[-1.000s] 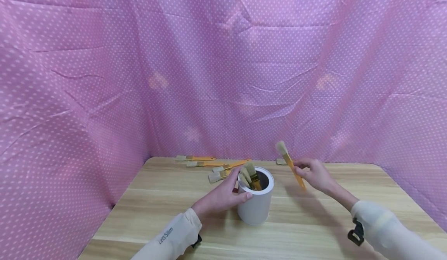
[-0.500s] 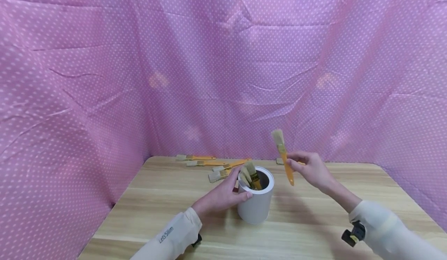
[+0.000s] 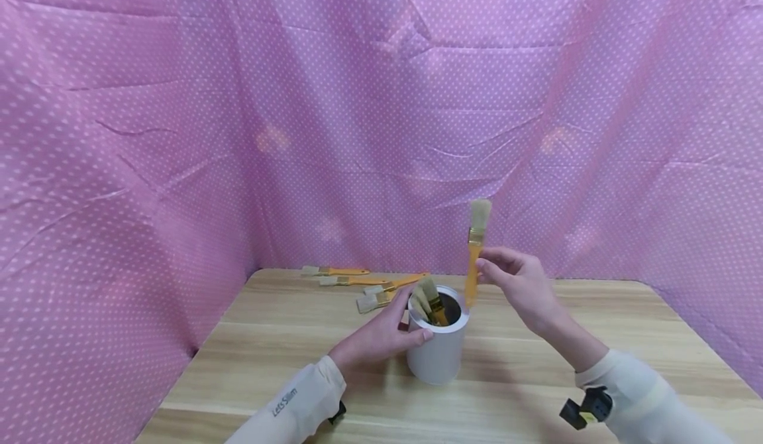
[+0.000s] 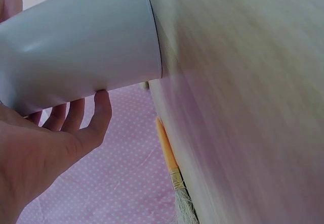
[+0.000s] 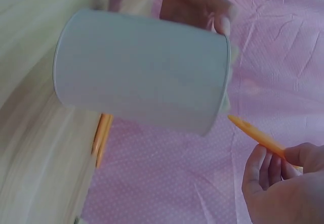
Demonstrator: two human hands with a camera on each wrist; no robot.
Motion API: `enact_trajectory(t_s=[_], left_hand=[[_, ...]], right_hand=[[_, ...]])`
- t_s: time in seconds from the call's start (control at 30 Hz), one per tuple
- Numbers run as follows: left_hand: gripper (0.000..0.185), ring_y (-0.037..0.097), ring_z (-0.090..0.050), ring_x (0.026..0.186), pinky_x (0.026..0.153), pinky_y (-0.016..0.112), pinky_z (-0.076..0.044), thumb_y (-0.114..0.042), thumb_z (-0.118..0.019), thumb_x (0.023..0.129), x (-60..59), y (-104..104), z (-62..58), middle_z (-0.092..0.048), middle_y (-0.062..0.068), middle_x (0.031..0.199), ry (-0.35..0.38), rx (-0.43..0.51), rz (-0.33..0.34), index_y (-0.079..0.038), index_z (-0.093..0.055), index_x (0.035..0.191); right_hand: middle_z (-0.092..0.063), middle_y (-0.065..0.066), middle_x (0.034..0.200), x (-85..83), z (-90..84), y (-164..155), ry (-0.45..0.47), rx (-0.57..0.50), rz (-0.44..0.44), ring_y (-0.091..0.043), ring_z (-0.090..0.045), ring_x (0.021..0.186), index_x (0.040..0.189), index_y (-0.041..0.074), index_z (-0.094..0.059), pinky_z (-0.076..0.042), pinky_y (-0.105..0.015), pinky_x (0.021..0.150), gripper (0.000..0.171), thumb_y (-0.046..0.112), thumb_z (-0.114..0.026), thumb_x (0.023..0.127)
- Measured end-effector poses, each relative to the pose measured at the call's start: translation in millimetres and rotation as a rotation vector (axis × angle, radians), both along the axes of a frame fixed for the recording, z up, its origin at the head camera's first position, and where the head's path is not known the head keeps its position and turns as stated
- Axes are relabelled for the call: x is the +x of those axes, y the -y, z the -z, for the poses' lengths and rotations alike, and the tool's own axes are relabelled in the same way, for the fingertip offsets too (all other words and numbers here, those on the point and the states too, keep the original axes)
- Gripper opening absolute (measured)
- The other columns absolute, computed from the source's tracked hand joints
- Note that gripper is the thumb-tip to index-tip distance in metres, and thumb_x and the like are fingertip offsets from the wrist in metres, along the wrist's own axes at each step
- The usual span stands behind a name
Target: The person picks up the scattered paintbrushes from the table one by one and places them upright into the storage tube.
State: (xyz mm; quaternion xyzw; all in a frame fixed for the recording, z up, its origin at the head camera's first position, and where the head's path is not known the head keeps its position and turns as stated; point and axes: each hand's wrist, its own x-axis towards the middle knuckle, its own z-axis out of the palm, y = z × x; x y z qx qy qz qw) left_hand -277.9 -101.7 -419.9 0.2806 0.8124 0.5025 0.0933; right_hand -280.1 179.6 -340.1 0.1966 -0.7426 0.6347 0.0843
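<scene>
A plain white can [image 3: 437, 358] stands upright on the table, with several paintbrushes [image 3: 430, 301] leaning bristles-up inside it. My left hand [image 3: 381, 331] grips the can at its left side, thumb at the front below the rim and fingers round the back. In the left wrist view those fingers [image 4: 102, 110] bend against the can's wall. My right hand [image 3: 521, 285] pinches the orange handle of another paintbrush [image 3: 475, 245], held nearly vertical with pale bristles up. The handle's lower tip is right by the can's right rim in the head view.
Several more orange-handled paintbrushes [image 3: 346, 281] lie on the wooden table [image 3: 268, 344], behind and left of the can. A pink dotted curtain [image 3: 381, 132] hangs along the table's back and sides.
My right hand has moved left and slightly up, bringing the paintbrush from a slant over the table to nearly vertical beside the can. The left hand and can have stayed in place.
</scene>
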Motion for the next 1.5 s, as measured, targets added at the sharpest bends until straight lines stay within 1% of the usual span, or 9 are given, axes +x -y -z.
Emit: enact_trajectory(t_s=[0.2,0.37,0.5,0.67,0.87,1.0,1.13,1.33,1.5], left_hand=[[0.090,0.016,-0.035,0.141,0.111,0.043,-0.038,-0.050,-0.069,0.094,-0.7,0.2,0.0,-0.023,-0.009,0.160,0.003,0.017,0.018,-0.040,-0.009,0.160],[0.091,0.015,-0.034,0.141,0.112,0.044,-0.036,-0.053,-0.070,0.092,-0.6,-0.8,-2.3,-0.022,-0.012,0.160,0.028,0.012,-0.003,-0.044,-0.010,0.160],[0.092,0.012,-0.033,0.141,0.111,0.041,-0.037,-0.057,-0.070,0.091,-1.4,-1.3,-2.6,-0.022,-0.016,0.160,0.035,-0.006,-0.018,-0.046,-0.010,0.159],[0.091,0.011,-0.034,0.141,0.110,0.038,-0.040,-0.056,-0.069,0.092,-2.5,-0.9,-1.4,-0.023,-0.013,0.161,0.001,-0.010,-0.006,-0.046,-0.010,0.159],[0.087,0.014,-0.034,0.141,0.109,0.040,-0.040,-0.053,-0.069,0.093,-2.7,-1.2,-0.9,-0.025,-0.008,0.160,-0.034,-0.004,0.014,-0.044,-0.011,0.158],[0.088,0.016,-0.036,0.140,0.108,0.039,-0.042,-0.053,-0.068,0.093,-1.8,-1.8,-0.8,-0.024,-0.005,0.161,-0.047,-0.006,0.017,-0.040,-0.011,0.159],[0.093,0.016,-0.038,0.139,0.105,0.035,-0.045,-0.053,-0.068,0.094,-2.4,-1.3,-0.4,-0.022,-0.004,0.162,-0.059,-0.010,0.019,-0.035,-0.008,0.162],[0.096,0.017,-0.038,0.138,0.104,0.033,-0.046,-0.052,-0.069,0.093,-3.6,-0.7,0.9,-0.022,-0.001,0.162,-0.071,-0.010,0.012,-0.027,-0.008,0.164],[0.094,0.019,-0.040,0.138,0.103,0.033,-0.046,-0.049,-0.069,0.094,-2.9,-1.9,2.7,-0.023,0.001,0.162,-0.086,-0.001,0.020,-0.028,-0.008,0.163]], right_hand=[[-0.074,-0.014,0.107,0.4,12.5,14.4,-0.022,0.046,-0.048,-0.033,-0.072,0.093,0.118,0.000,-0.071,-0.057,-0.038,0.091,0.027,0.019,-0.071,0.098],[-0.074,-0.010,0.104,-3.0,24.4,21.8,-0.061,0.119,-0.063,-0.028,-0.071,0.094,0.114,0.001,-0.073,-0.057,-0.032,0.087,0.021,0.015,-0.072,0.097],[-0.075,-0.005,0.101,-2.8,29.1,28.5,-0.124,0.205,-0.020,-0.022,-0.070,0.094,0.111,0.005,-0.075,-0.057,-0.030,0.082,0.018,0.015,-0.074,0.096],[-0.074,0.005,0.098,-1.3,32.8,36.0,-0.194,0.324,0.064,-0.018,-0.064,0.090,0.106,0.012,-0.078,-0.052,-0.036,0.077,0.013,0.017,-0.077,0.094],[-0.072,0.010,0.097,1.5,39.0,40.9,-0.245,0.386,0.112,-0.019,-0.058,0.098,0.108,0.016,-0.078,-0.048,-0.045,0.083,0.019,0.017,-0.081,0.090],[-0.071,0.009,0.100,4.5,41.8,38.3,-0.277,0.394,0.095,-0.018,-0.059,0.099,0.113,0.013,-0.076,-0.047,-0.049,0.084,0.027,0.016,-0.084,0.087],[-0.071,0.008,0.102,5.1,42.0,31.1,-0.304,0.376,0.086,-0.016,-0.061,0.097,0.115,0.014,-0.075,-0.045,-0.044,0.082,0.028,0.013,-0.082,0.088],[-0.073,0.004,0.104,-6.1,44.0,12.5,-0.291,0.335,0.113,-0.016,-0.063,0.096,0.114,0.011,-0.074,-0.048,-0.039,0.082,0.020,0.015,-0.076,0.094],[-0.073,0.000,0.105,-31.2,57.6,-11.8,-0.251,0.362,0.159,-0.018,-0.063,0.098,0.114,0.007,-0.073,-0.049,-0.035,0.084,0.019,0.017,-0.071,0.098]])
